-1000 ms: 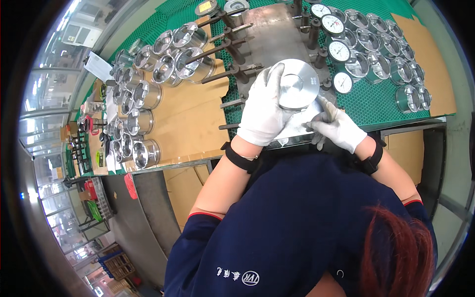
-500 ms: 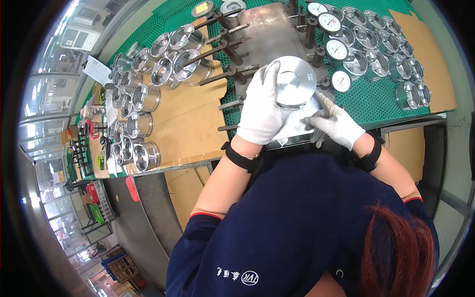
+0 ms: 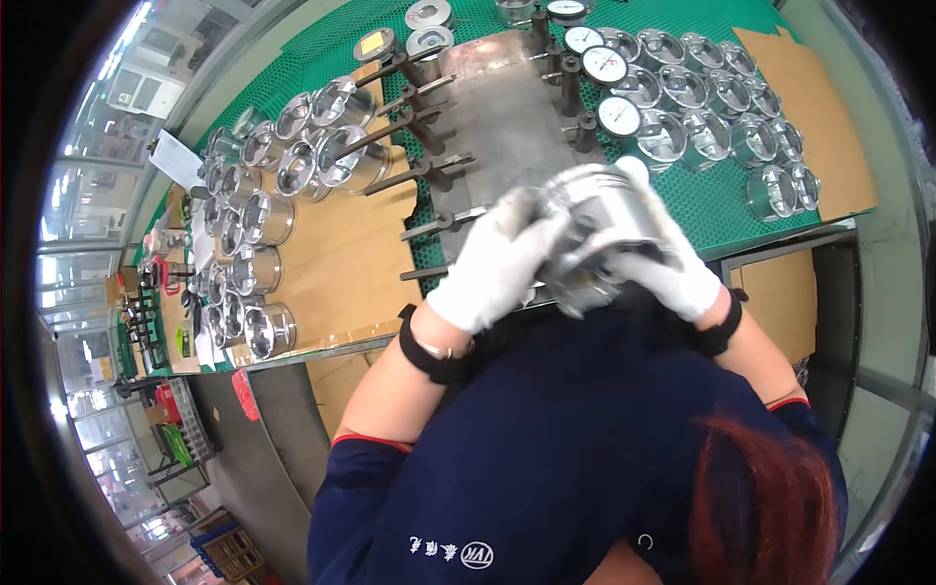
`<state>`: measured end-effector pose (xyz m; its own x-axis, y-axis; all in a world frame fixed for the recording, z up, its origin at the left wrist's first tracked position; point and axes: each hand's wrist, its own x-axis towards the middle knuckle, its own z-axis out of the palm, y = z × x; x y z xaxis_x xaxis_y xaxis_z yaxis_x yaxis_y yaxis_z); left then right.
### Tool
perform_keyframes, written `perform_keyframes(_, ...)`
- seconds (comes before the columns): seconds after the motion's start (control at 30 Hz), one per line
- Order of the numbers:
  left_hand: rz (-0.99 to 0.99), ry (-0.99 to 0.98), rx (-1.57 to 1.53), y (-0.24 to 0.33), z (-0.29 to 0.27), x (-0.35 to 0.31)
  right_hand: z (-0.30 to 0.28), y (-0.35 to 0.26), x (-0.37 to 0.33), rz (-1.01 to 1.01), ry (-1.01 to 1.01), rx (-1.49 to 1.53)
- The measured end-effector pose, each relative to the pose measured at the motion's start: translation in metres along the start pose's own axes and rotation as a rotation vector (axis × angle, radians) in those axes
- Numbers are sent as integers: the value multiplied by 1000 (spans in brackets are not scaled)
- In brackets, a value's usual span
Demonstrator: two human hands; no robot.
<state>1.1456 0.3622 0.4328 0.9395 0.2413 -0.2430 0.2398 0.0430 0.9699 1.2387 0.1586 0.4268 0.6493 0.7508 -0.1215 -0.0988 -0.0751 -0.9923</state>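
Both my hands wear white gloves and hold one shiny metal piston above the near edge of the bench. My left hand grips its left side. My right hand wraps its right side and underside. The piston is blurred and lies tilted on its side. Just beyond it lies a grey metal gauge plate with black pegs and round dial gauges.
Several pistons stand on brown cardboard at the left. Several more pistons sit on the green mat at the right, next to another cardboard sheet. A factory aisle runs along the far left.
The piston has come off the gauge plate toward my body and turned onto its side. My right hand moved from beside it to gripping it.
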Motion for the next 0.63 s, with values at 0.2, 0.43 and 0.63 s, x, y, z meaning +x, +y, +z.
perform_keyframes(0.2, 524, -285, 290, 131, 3, -82, -96, 24, -52, -190, 430, 141)
perform_keyframes(0.43, -48, 870, 1622, 168, 36, -160, -208, 100, -63, 175, 833, 113)
perform_keyframes(0.63, -782, 799, 3311, 34, 13, -193, -251, 160, -42, 369, 791, 345)
